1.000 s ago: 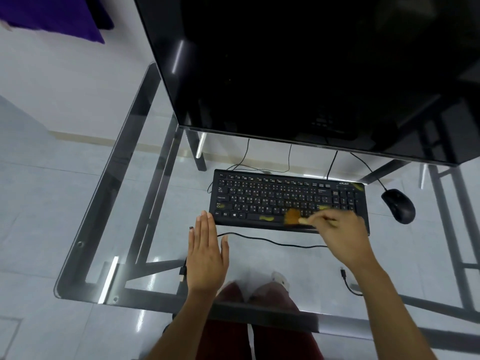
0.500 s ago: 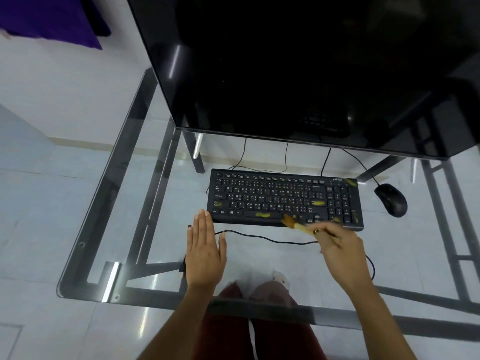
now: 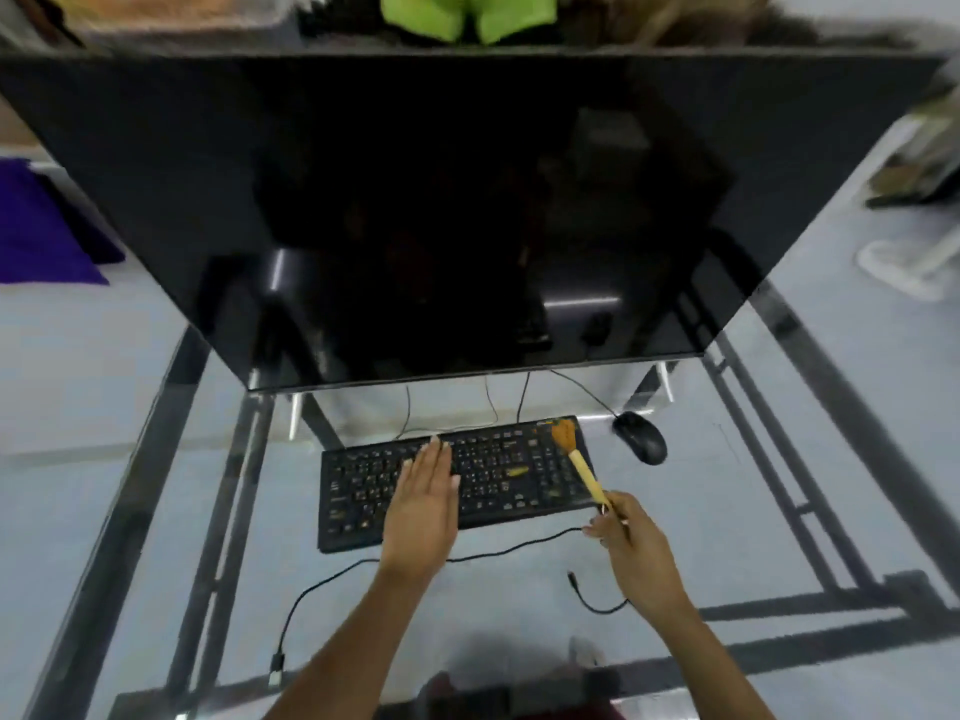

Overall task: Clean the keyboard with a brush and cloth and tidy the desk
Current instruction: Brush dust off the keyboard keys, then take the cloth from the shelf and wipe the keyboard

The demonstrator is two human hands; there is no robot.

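Slanting up-left from the right hand, brush bristles far

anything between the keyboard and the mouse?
Nothing. In the head view, only bare glass desk separates the keyboard from the mouse. The brush in the right hand stays over the keyboard's right end.

Matt black plastic keyboard, pale wooden brush handle, clear glossy glass desk, glossy black monitor.
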